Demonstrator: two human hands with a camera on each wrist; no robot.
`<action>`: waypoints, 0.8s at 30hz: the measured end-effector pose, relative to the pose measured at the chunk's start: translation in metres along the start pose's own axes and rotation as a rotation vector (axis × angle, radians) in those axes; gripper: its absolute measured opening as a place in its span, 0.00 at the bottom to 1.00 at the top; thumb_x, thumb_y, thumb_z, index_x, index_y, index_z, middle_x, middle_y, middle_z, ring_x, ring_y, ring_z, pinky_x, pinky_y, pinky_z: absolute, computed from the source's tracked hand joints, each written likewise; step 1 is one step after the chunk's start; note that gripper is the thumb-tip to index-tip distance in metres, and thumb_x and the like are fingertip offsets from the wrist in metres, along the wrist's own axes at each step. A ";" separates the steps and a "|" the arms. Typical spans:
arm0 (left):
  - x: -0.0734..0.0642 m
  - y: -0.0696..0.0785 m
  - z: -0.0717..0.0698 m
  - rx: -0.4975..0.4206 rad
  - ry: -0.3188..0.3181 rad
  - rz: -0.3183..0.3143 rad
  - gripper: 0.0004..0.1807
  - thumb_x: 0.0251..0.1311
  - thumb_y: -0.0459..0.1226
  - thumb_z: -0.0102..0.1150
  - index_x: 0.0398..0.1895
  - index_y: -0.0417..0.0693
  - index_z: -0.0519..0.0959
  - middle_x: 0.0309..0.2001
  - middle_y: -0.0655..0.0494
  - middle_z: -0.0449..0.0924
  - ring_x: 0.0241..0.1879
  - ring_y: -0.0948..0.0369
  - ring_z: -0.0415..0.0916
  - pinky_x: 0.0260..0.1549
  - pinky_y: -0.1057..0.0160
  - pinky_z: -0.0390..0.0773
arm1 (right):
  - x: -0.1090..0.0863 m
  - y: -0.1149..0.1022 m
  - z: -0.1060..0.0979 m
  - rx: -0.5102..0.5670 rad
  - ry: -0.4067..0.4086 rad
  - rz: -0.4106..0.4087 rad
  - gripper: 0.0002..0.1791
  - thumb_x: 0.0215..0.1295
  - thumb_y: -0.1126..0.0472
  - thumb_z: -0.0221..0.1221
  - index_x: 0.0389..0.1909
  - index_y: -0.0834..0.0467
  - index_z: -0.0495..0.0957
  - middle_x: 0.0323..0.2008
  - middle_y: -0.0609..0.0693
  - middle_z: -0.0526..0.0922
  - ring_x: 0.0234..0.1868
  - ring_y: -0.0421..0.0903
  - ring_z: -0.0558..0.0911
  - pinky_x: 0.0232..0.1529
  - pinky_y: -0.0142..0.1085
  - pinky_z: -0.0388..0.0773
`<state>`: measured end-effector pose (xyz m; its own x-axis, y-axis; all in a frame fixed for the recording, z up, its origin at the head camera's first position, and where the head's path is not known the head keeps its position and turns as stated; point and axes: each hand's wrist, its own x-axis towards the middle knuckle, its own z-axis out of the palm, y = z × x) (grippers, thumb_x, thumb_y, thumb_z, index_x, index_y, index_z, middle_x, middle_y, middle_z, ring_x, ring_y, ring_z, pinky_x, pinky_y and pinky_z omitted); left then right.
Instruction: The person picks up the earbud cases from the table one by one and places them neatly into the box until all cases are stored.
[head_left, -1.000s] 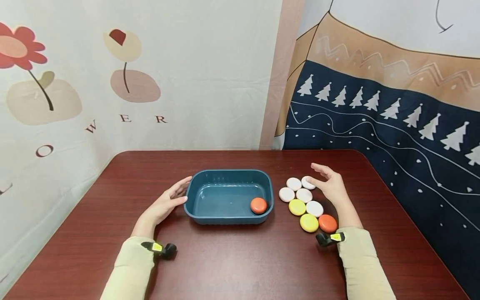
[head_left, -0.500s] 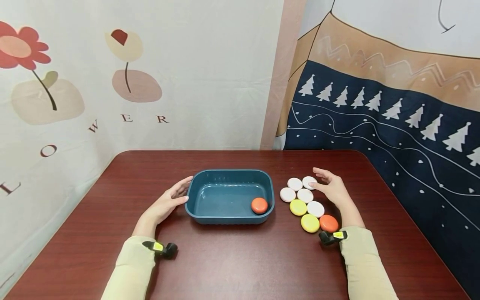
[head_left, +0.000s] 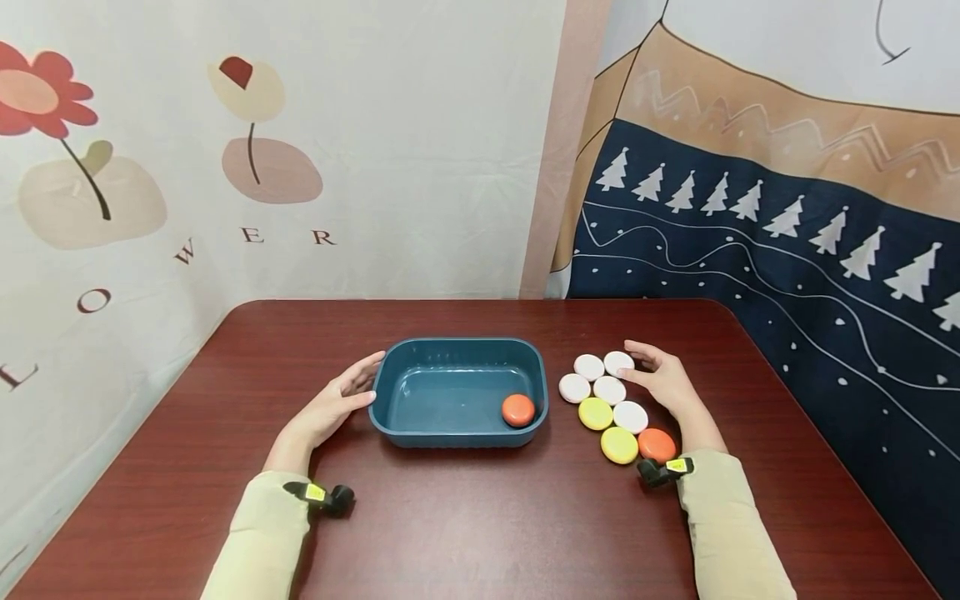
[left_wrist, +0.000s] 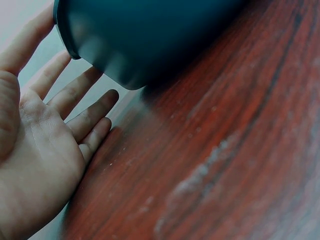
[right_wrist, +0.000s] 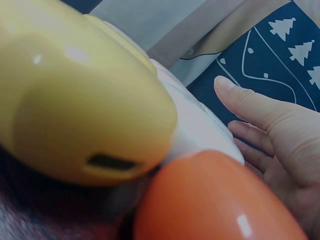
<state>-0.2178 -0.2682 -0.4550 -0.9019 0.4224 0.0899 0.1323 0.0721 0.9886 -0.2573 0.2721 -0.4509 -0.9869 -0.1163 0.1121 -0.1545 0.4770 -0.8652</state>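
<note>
A dark teal plastic basin (head_left: 457, 440) stands mid-table with one orange disc (head_left: 518, 410) in its right front corner. At its left end is my left hand (head_left: 322, 414), whose fingers lie along the wall with the thumb at the rim; in the left wrist view the basin (left_wrist: 150, 35) meets those extended fingers. My right hand (head_left: 666, 385) reaches to the far-right white disc (head_left: 617, 362). Its thumb overlaps that disc's near edge, and the fingers extend just behind it. In the right wrist view thumb and fingers (right_wrist: 252, 131) are apart, without a visible grip.
Right of the basin, several glossy round discs lie grouped: more white discs (head_left: 574, 388), two yellow discs (head_left: 619, 446) and another orange disc (head_left: 657, 446). They rest on a reddish-brown wooden table (head_left: 480, 525). Printed cloths (head_left: 420, 167) hang behind the table.
My right hand has lowered slightly toward the far-right white disc, its fingers coming nearer to it. The left hand and the basin stay in place.
</note>
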 end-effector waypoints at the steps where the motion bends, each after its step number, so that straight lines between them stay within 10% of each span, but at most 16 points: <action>1: 0.000 0.000 0.000 0.000 0.000 0.000 0.35 0.66 0.30 0.51 0.75 0.44 0.51 0.72 0.40 0.51 0.68 0.51 0.51 0.56 0.73 0.62 | 0.000 0.001 0.000 -0.001 0.000 0.001 0.35 0.60 0.58 0.66 0.66 0.65 0.66 0.61 0.64 0.71 0.62 0.60 0.67 0.63 0.53 0.60; 24: 0.000 0.000 0.000 -0.023 -0.015 0.012 0.36 0.66 0.29 0.51 0.75 0.43 0.50 0.72 0.38 0.48 0.66 0.61 0.55 0.57 0.72 0.62 | 0.006 0.009 0.003 -0.186 -0.014 0.015 0.32 0.61 0.59 0.65 0.66 0.63 0.68 0.63 0.63 0.69 0.61 0.62 0.67 0.60 0.53 0.63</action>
<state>-0.2178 -0.2678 -0.4549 -0.8942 0.4363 0.1003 0.1337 0.0463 0.9899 -0.2648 0.2730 -0.4593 -0.9885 -0.1198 0.0919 -0.1473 0.6312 -0.7615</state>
